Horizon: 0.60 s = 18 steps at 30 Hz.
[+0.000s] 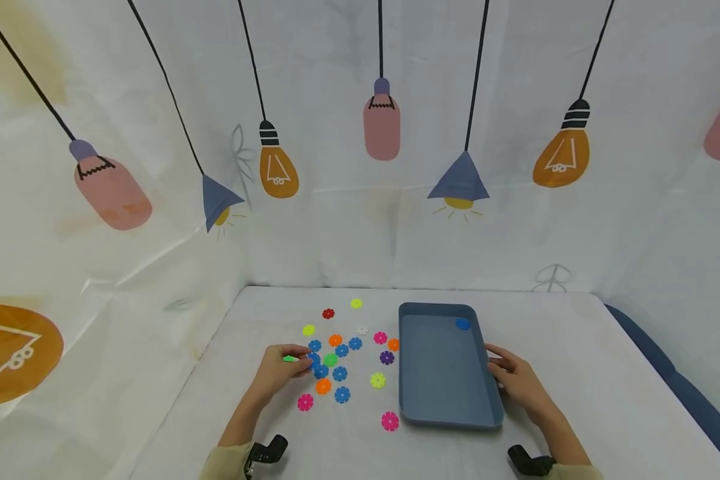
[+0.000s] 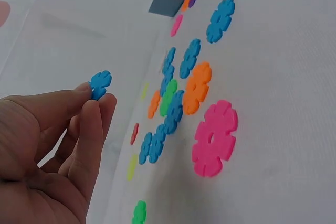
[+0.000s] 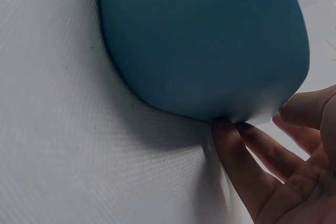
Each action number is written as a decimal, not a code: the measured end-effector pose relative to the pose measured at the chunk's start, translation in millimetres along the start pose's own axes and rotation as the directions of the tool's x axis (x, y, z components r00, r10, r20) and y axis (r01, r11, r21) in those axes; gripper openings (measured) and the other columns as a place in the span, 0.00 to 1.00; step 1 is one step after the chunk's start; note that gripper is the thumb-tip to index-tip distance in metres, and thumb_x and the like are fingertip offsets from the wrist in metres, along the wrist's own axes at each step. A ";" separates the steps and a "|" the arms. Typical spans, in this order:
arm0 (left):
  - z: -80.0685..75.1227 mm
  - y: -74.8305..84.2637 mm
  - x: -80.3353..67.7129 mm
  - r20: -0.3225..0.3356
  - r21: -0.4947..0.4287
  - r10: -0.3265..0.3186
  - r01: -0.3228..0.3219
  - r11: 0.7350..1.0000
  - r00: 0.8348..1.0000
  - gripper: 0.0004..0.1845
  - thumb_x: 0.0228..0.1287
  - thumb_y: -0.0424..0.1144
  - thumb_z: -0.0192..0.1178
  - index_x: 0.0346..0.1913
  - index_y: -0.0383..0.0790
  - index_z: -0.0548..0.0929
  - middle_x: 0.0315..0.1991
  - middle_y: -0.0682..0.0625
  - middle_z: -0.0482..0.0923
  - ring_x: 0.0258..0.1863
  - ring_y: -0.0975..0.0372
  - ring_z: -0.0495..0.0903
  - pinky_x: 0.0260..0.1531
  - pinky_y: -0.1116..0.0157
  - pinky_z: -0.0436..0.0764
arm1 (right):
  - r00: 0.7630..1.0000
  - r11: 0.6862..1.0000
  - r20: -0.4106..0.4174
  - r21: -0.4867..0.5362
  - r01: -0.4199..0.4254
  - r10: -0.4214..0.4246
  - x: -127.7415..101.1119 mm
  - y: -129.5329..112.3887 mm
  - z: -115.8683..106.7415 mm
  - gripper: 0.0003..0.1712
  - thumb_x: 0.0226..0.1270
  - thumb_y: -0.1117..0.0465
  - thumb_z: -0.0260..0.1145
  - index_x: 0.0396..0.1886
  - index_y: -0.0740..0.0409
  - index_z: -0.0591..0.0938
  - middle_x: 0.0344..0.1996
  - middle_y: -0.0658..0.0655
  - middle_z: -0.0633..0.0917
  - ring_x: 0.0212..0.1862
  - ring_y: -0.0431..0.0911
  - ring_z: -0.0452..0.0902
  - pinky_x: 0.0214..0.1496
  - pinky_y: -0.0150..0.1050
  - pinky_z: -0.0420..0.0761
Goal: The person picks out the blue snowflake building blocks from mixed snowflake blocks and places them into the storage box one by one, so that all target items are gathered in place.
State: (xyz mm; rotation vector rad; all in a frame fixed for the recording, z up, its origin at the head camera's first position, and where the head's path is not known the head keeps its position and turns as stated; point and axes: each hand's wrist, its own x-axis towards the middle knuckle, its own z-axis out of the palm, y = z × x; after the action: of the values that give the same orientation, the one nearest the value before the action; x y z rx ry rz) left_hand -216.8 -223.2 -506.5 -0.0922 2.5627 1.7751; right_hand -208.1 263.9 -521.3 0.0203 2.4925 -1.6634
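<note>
My left hand (image 1: pixel 281 368) pinches a small blue flower-shaped disc (image 2: pixel 101 83) between thumb and fingertips, held up above the table in the left wrist view. Around it lie loose flower discs: several blue ones, a green disc (image 1: pixel 331 360), an orange disc (image 1: pixel 323 386) and a pink disc (image 2: pixel 215 138). To the right is a grey-blue rectangular tray (image 1: pixel 447 393). One blue disc (image 1: pixel 463 324) lies inside it, near the far right corner. My right hand (image 1: pixel 519 381) holds the tray's right side, with fingertips (image 3: pixel 227 129) at its lower edge and another digit by the rim.
Farther back lie a red disc (image 1: pixel 328 313), a yellow disc (image 1: pixel 357 303) and a white disc (image 1: pixel 362 330). A purple disc (image 1: pixel 387 358) and a pink disc (image 1: pixel 390 421) sit close to the tray's left side. A white lamp-printed sheet (image 1: pixel 336 247) stands behind the table.
</note>
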 end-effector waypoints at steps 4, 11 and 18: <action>5.3 6.4 6.4 0.029 -0.036 0.011 -0.010 0.999 1.000 0.12 0.59 0.33 0.69 0.45 0.33 0.86 0.37 0.42 0.79 0.33 0.56 0.85 0.36 0.64 0.84 | 1.000 1.000 -0.002 -0.002 0.003 -0.003 1.0 1.5 0.7 0.28 0.75 0.64 0.55 0.72 0.62 0.64 0.59 0.75 0.73 0.53 0.60 0.77 0.42 0.50 0.83; 16.5 14.2 17.6 0.070 -0.055 0.010 -0.006 0.998 0.997 0.14 0.60 0.37 0.69 0.47 0.34 0.85 0.38 0.43 0.80 0.34 0.56 0.85 0.38 0.64 0.84 | 1.000 1.000 -0.005 -0.004 -0.016 0.016 1.3 2.6 0.6 0.28 0.75 0.63 0.55 0.72 0.61 0.63 0.59 0.75 0.73 0.52 0.59 0.77 0.42 0.50 0.83; 27.6 24.4 29.3 0.121 -0.083 0.026 -0.016 0.996 0.992 0.17 0.61 0.39 0.68 0.50 0.32 0.84 0.42 0.43 0.81 0.37 0.55 0.85 0.39 0.65 0.84 | 1.000 1.000 0.000 0.003 -0.017 0.017 2.0 -2.0 1.0 0.28 0.75 0.63 0.55 0.72 0.62 0.64 0.59 0.75 0.72 0.53 0.60 0.77 0.44 0.52 0.83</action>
State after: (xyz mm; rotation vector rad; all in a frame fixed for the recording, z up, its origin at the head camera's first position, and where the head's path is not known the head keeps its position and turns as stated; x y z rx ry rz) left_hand -248.0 -189.9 -495.0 0.0410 2.4172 1.8315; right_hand -210.2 262.1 -520.0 0.0423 2.4828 -1.6610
